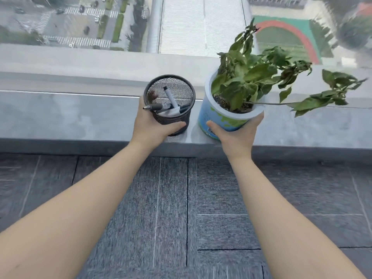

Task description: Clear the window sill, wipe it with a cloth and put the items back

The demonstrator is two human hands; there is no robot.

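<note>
Two bare forearms reach forward from the bottom of my view, crossing above a floor of grey carpet tiles toward the grey window sill. My left hand is wrapped around a black mesh pen holder, thumb curled across its near side and fingers round the far left, so the grip is firm and closed on the cup. I cannot tell whether the holder's base sits on the sill or is raised just off it. Inside the holder lie a few markers, one black-capped marker sticking out over the left rim next to my fingers, another pale-barrelled marker leaning toward the back. My right hand cups a blue and green plant pot with a pale rim, thumb pressed on its near face and fingers curled round its right side under the rim. The pot is tilted toward the left, close beside the pen holder but not touching it, and it sits over the front part of the sill. A green leafy plant grows from dark soil in the pot, with one long stem stretching out to the right above the sill. Beyond the sill a pale ledge runs across, and past the glass I see a street with crossings far below at left and a green sports field with a red track at right.
</note>
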